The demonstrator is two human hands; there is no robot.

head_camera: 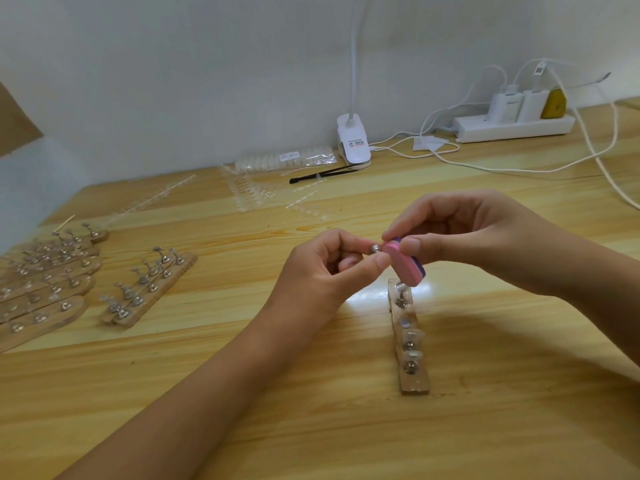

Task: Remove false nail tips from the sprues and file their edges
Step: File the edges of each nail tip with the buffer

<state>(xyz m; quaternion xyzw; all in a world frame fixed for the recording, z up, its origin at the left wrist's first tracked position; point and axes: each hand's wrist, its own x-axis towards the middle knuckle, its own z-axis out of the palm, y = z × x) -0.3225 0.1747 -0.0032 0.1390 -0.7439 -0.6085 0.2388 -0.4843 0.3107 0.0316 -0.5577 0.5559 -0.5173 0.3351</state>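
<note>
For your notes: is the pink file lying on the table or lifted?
Lifted: the right hand pinches the pink file, clear of the table.

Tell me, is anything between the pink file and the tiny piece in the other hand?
Nothing visible. The pink file in the right hand meets the small metal-ended piece pinched by the left hand.

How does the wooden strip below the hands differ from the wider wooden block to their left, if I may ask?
The wooden strip carries one row of metal studs; the wooden block carries two. The wooden strip points almost straight away; the wooden block lies diagonally. Both are pale wood, flat on the table.
</note>
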